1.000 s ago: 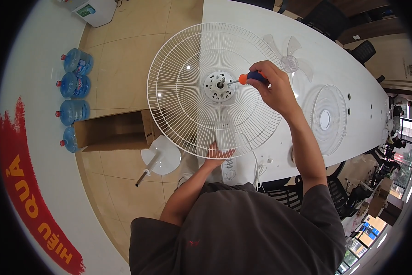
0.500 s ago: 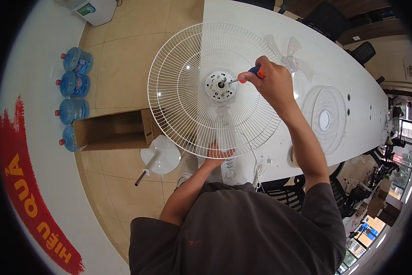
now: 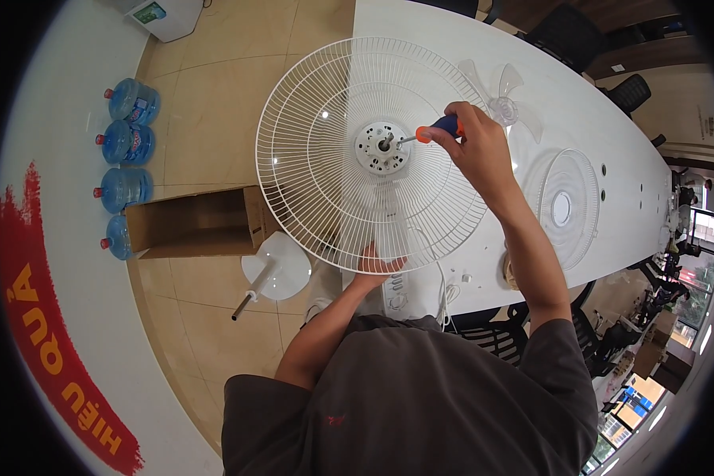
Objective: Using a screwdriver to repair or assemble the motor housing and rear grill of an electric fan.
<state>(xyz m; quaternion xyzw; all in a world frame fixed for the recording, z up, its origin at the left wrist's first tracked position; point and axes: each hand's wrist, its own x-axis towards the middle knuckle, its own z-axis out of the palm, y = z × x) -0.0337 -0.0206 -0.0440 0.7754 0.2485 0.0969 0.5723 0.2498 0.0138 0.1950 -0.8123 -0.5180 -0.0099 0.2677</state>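
Observation:
A white wire fan grille (image 3: 309, 159) spreads out in front of me, with the fan's round motor plate and bare shaft (image 3: 384, 147) at its centre. My right hand (image 3: 477, 143) grips a screwdriver (image 3: 444, 128) with a blue and orange handle. Its shaft points left, and the tip meets the right side of the motor plate. Below the grille's near edge, my left hand (image 3: 379, 263) holds the white fan body (image 3: 392, 230), seen partly through the wires. Some of its fingers are hidden there.
A clear fan blade (image 3: 503, 109) and a second round grille (image 3: 567, 208) lie on the white table (image 3: 484, 293). On the floor at left are a white stand base with a pole (image 3: 281, 270), an open cardboard box (image 3: 198, 224) and several blue water bottles (image 3: 127, 143).
The screwdriver handle has turned a little in my right hand, showing more blue, and the fingers have shifted on it. My left hand and the grille look nearly unchanged.

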